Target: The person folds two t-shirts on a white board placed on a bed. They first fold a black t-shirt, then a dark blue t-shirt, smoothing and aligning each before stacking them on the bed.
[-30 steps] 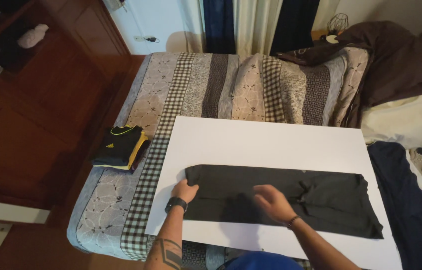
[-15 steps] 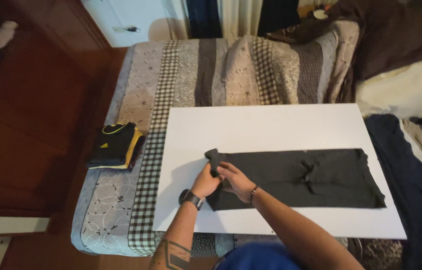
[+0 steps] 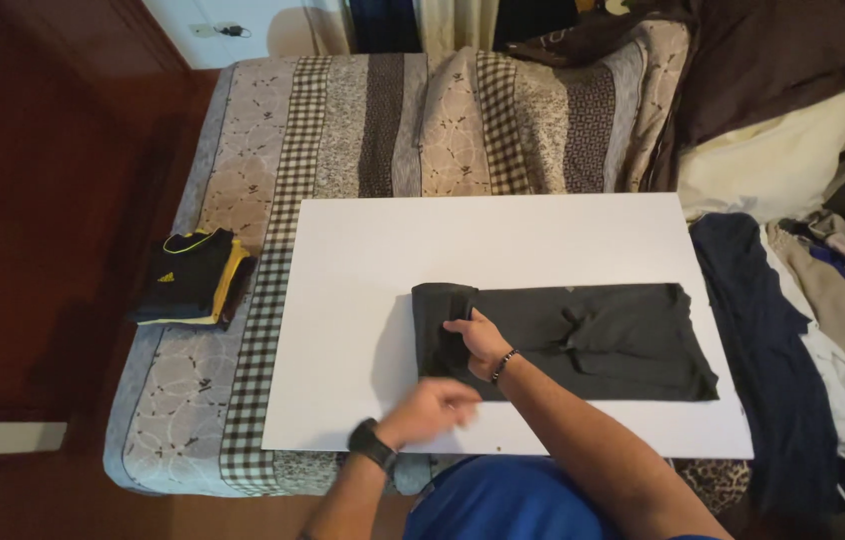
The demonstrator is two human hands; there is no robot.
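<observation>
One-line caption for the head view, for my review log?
Right hand presses the rolled end of a black garment on a white board; left hand hovers nearby.

Soft matt cloth on a smooth white board

The dark garment (image 3: 583, 338) is matt, limp cloth on the smooth, matt white board (image 3: 363, 300); under the board, a patterned woven bedspread (image 3: 343, 130); left of it, glossy reddish wood floor (image 3: 33, 250).

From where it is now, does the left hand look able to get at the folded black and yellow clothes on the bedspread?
Probably yes: the left hand hovers over bare white board, and nothing blocks the way to the folded clothes.
</observation>
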